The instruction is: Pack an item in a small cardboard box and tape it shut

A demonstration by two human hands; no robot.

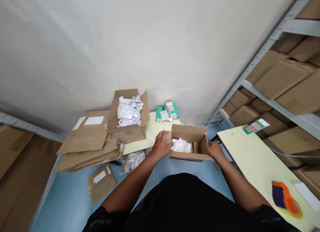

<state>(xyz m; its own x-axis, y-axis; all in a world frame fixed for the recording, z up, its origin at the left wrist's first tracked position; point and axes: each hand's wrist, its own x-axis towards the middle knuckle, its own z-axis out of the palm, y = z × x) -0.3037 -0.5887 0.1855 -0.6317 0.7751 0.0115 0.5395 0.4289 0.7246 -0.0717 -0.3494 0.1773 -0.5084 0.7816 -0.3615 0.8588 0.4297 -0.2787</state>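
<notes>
Between my two hands is an open cardboard box point(186, 155), held above the blue floor with its flaps up. White crumpled paper point(181, 145) lies in its left part, beside a brown cardboard piece point(196, 147). My left hand point(162, 144) grips the box's left end, fingers closed on the edge. On the right end, my right hand point(214, 150) is closed on the cardboard too. Left of it, on a pale table point(153, 128), stands a larger open carton point(128, 134) full of crumpled white paper point(130, 111).
Green-and-white small boxes point(168, 111) sit by the wall. Flattened cardboard point(87, 135) is stacked left. On the right table point(240, 148) lie a green package point(255, 126) and an orange tape dispenser point(286, 197). Shelves of cartons point(282, 80) line the right side.
</notes>
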